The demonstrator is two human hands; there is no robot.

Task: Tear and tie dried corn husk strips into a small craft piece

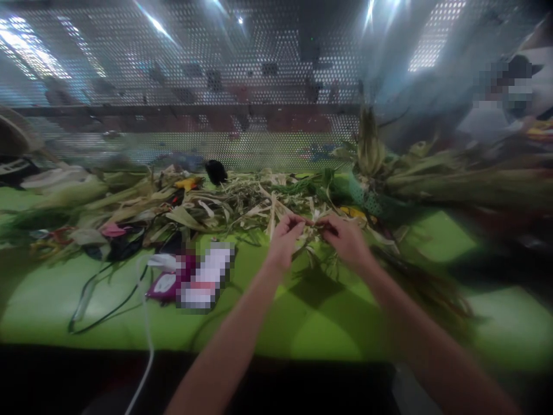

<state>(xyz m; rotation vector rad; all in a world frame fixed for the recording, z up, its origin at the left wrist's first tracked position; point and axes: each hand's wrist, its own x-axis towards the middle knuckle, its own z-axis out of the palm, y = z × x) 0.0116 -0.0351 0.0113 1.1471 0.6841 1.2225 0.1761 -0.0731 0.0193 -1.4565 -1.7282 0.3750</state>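
Observation:
Near the middle of the green table, both hands are pinched close together over a bunch of pale dried leaf strips. My left hand is closed, thumb against fingers, at the left side of the bunch. From the right, my right hand grips the same bunch with its fingertips. Strips spread out above and below the fingers, partly hidden by them. Just beyond lies a loose heap of dried leaves and stalks.
To the left are a purple packet, a blurred-out phone-like object, a white cable and a dark cord. A green basket stands at right, beside long husks. A perforated screen rises behind. Another person is far right.

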